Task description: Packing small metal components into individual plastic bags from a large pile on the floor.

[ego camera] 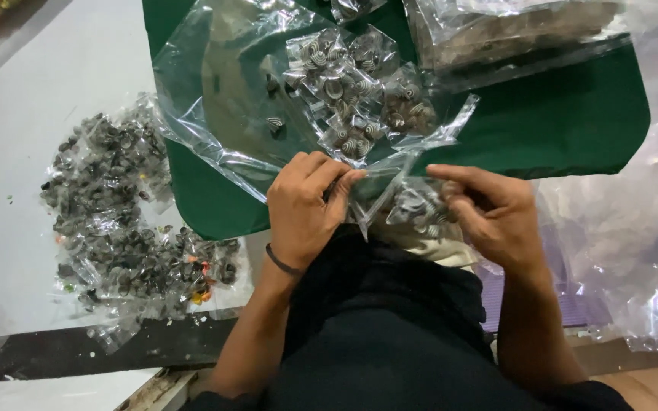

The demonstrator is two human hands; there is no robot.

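Both hands sit low in the view, just above the person's dark lap, and between them they grip a large clear plastic bag [230, 99] by its near edge. That bag lies open across a green mat [573, 122] and holds several small clear packets [348, 91] of striped spiral shells, bunched near its middle. On the left hand [305, 207], the fingers curl over and pinch the bag's edge against the thumb; a dark band circles that wrist. Fingers and thumb of the right hand [489, 209] are closed on 1 small shell packet [413, 205] at the bag's mouth, just beside the left hand. Beyond the bag, at the far edge of the mat, lies another clear bag [512, 30] with brownish contents that are too blurred to make out. Well apart to the left, on the white table [17, 114], a heap of small packets [116, 221] filled with dark grey shells spreads out, with a few orange and green specks among them. More crumpled clear plastic [634, 228] is piled at the right.
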